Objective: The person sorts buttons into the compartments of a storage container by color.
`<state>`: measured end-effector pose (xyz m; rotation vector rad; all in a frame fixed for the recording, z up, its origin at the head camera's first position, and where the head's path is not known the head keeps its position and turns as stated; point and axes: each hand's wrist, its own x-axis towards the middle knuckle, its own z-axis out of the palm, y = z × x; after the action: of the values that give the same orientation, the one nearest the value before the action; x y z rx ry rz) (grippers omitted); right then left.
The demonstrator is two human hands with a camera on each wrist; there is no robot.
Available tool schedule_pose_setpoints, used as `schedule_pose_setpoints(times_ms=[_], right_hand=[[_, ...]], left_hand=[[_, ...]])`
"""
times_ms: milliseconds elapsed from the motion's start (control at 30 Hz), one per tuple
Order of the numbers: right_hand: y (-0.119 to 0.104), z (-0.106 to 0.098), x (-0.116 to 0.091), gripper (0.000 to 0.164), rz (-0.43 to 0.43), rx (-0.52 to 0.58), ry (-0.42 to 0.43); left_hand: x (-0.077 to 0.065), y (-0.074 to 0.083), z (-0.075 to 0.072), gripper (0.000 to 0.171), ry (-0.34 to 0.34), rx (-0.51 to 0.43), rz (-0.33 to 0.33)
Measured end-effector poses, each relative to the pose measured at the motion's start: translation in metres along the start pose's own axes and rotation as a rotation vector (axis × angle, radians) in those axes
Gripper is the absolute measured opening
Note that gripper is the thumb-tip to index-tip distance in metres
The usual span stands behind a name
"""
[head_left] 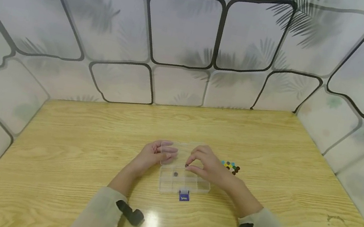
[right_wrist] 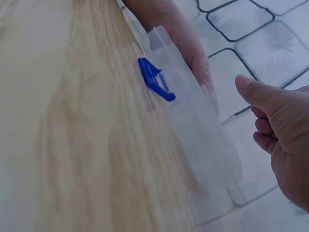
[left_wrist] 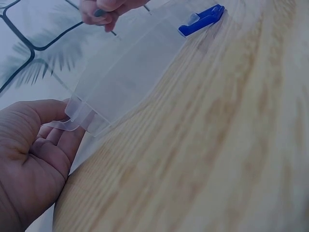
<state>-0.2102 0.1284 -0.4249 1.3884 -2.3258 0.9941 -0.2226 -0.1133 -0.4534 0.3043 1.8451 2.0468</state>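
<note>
A clear plastic compartment box [head_left: 165, 185] lies on the table with its transparent lid [head_left: 180, 145] folded back and a blue latch [head_left: 184, 196] at the near edge. My left hand [head_left: 154, 157] grips the left side of the lid, thumb on one face and fingers behind, as the left wrist view also shows. Over the box, my right hand [head_left: 207, 166] pinches a small dark round piece [left_wrist: 100, 13] between thumb and index finger. Another dark round piece [head_left: 175, 174] sits inside one compartment. From the right wrist view the pinched piece is hidden behind the thumb.
Several small round pieces [head_left: 234, 166] in blue, yellow, green and dark brown lie on the wooden table [head_left: 87, 153] just right of my right hand. Patterned fabric walls [head_left: 186, 29] enclose the table at the back and sides.
</note>
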Motion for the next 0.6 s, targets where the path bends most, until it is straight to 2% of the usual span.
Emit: schedule_pose_setpoints(times_ms=[200, 600], right_hand=[[-0.007, 0.007, 0.008, 0.014, 0.029, 0.021, -0.04], [-0.009, 0.013, 0.007, 0.011, 0.104, 0.02, -0.121]], left_hand=[[0.0, 0.0, 0.0, 0.048, 0.005, 0.023, -0.005], [0.001, 0.0, 0.0, 0.046, 0.018, 0.039, 0.002]])
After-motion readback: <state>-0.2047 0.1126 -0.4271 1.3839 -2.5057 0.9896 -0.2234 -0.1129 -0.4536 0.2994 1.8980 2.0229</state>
